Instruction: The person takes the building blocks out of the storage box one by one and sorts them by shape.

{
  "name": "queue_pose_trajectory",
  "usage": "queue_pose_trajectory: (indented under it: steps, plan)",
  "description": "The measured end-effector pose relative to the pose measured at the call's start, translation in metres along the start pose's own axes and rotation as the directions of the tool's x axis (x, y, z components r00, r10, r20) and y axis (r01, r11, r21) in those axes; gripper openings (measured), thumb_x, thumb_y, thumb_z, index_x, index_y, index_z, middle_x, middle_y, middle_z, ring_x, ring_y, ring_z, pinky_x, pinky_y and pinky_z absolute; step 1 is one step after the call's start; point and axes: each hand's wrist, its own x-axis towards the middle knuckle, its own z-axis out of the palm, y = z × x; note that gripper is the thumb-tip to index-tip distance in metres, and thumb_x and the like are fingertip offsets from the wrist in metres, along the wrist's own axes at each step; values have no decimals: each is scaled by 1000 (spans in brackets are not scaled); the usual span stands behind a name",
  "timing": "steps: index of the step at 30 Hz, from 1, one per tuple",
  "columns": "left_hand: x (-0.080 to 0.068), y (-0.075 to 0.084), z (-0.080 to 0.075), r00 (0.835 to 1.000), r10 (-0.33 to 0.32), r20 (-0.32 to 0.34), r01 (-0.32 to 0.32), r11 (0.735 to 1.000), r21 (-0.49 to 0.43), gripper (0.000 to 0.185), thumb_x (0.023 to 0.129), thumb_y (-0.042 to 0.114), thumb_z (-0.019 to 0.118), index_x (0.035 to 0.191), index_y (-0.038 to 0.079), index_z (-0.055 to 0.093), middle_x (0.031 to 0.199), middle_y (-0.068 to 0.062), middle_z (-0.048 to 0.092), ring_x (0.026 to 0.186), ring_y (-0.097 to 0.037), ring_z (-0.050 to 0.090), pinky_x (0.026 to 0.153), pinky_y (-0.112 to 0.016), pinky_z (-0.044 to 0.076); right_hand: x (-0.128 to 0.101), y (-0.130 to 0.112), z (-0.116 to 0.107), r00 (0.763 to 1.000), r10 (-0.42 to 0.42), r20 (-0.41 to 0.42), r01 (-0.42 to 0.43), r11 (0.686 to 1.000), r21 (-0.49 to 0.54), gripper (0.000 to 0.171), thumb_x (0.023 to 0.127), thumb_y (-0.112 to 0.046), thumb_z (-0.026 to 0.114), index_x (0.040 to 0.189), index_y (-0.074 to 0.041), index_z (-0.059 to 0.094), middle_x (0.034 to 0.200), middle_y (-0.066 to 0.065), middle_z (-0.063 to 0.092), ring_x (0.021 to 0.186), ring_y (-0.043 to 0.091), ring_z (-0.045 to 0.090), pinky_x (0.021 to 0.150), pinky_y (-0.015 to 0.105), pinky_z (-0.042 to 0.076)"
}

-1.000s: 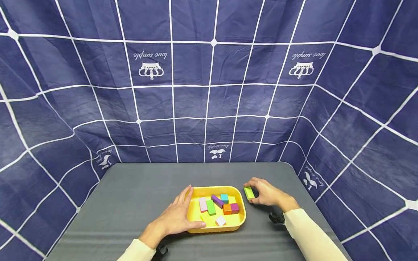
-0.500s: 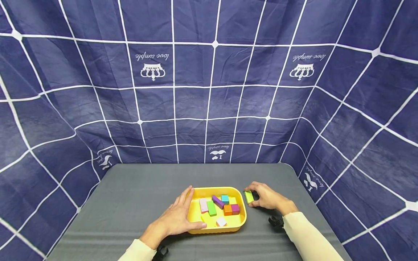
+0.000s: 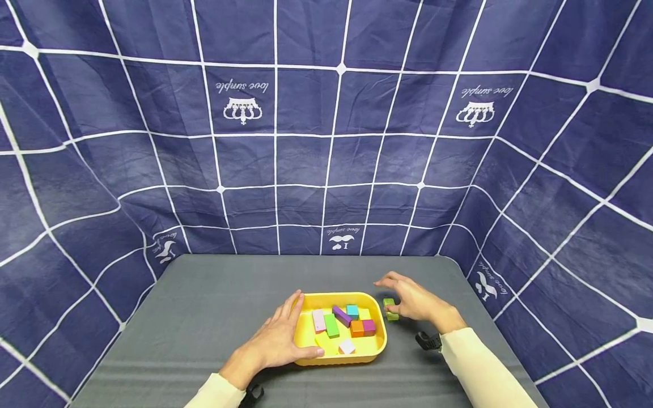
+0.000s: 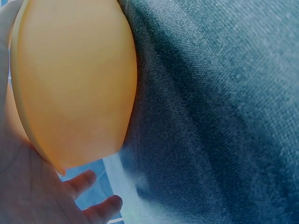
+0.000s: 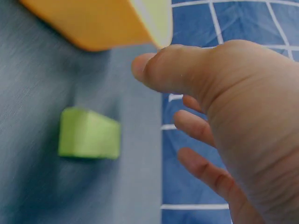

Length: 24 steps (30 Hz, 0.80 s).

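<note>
A yellow tray (image 3: 380,347) with rounded corners sits on the grey table, holding several coloured blocks. My left hand (image 3: 272,337) rests along its left side, fingers at the far-left rim and thumb over the near rim; the left wrist view shows the tray's outer wall (image 4: 77,84) against the palm. Right of the tray a light green block (image 5: 88,134) lies on the table. My right hand (image 3: 415,299) hovers over it, fingers spread and holding nothing, the thumb overlapping the block in the head view.
In the tray lie a pink block (image 3: 318,321), a green block (image 3: 331,326), a purple stick (image 3: 341,316), a blue cube (image 3: 352,311), an orange cube (image 3: 356,328) and others. A dark blue curtain (image 3: 306,158) with white lines surrounds the table's back and sides.
My right hand has let go of the light green block, its fingers spreading and lifting off it. The block now lies on the table beside the tray. My left hand stays at the tray.
</note>
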Motion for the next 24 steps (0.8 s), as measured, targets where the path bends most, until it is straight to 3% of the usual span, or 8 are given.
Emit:
queue_pose_trajectory:
  steps: [10,19,24]
  plan:
    - [0,1,0,1000,2,-4,-2,1000,13,144,81,88,86,186,10,25,196,-10,22,170,-48,41,132,-78,41,23,-38,-15,997,-72,16,72,997,-15,55,101,-9,89,155,-12,73,143,9,73,127,29,78,111,51,66]
    - [2,0,0,1000,6,6,-6,1000,19,145,83,89,85,187,9,23,196,-11,19,171,-53,39,135,-78,37,42,-66,-10,979,-168,112,169,986,-4,55,101,-16,92,153,-11,75,138,8,75,120,28,80,112,46,66]
    - [3,0,-2,1000,6,12,-6,1000,24,144,84,88,85,187,9,22,197,-11,18,171,-53,39,136,-77,35,54,-77,0,965,-165,206,171,985,-14,55,100,-20,95,152,-13,76,134,5,77,115,22,78,109,41,67]
